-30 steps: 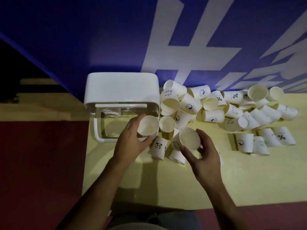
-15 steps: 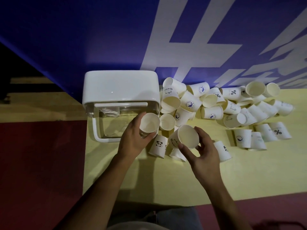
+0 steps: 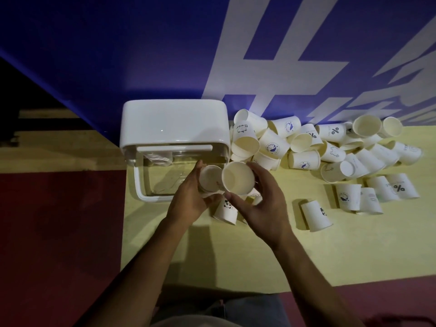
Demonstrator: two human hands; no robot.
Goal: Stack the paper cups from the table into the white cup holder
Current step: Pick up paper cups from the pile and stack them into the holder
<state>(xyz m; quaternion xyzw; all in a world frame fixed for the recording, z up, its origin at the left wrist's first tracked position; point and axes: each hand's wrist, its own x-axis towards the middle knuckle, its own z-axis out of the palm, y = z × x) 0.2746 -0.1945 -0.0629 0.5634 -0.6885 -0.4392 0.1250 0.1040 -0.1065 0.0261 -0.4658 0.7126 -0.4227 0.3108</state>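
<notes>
Head view. The left hand (image 3: 188, 201) has its fingers and thumb curled round a cup (image 3: 208, 179), mouth up. The right hand (image 3: 262, 208) pinches a second cup (image 3: 238, 178) by its wall, thumb on the near side and fingers on the far side. The two cups meet between the hands, rims touching, the right one lapping a little over the left.

This looks like the nesting step: one cup being set into the other before the pair goes into the holder (image 3: 174, 123). The next move calls for lifting the right cup's base over the left cup's mouth, squaring the two axes, and pushing down lightly so the thin walls do not buckle.

The holder's clear front (image 3: 160, 182) lies just beyond and to the left of the grip, touching or nearly touching the left fingers; I cannot tell which. Whether cups already sit inside is unclear through the plastic. A panda cup (image 3: 226, 210) lies directly under the hands, with others beside it partly hidden. The pile (image 3: 306, 147) begins just beyond the right fingers and runs away to the right, against the wall (image 3: 118, 55).

Open room is toward the body, where bare table (image 3: 236, 260) runs to its near edge, well apart from the grip. To the left, the table ends near the holder's side, so there is little room that way. One cup (image 3: 316, 215) lies alone to the right of the right wrist.
</notes>
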